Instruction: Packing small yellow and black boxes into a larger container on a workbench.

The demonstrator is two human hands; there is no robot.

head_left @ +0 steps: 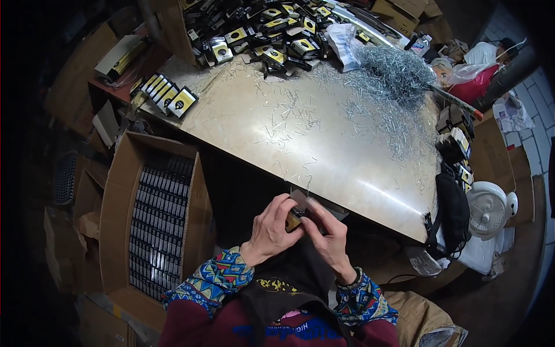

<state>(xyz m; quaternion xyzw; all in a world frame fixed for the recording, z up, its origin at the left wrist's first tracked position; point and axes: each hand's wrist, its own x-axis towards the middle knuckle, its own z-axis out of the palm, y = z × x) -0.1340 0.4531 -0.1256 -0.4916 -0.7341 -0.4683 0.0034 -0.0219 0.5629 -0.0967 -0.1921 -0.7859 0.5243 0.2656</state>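
Close to my body, just off the table's near edge, both hands grip one small black and yellow box. My left hand (269,224) has its fingers bent around the left side, and my right hand (328,236) pinches the right side with thumb and fingers. A greyish flap or card sticks up between the fingertips at the top of the small box (293,223). Much of the box is covered by my fingers. Bent metal wire pieces (289,118) lie scattered on the table (341,165) ahead, and a few sit at its edge near my fingertips.
Black and yellow boxes (274,34) heap up at the back, beside a mound of wire pieces (399,75). More boxes stand in a row (182,103) at the table's left corner. An open carton (193,231) packed with small boxes is at left. A white fan (485,211) and black bag (452,211) are right.
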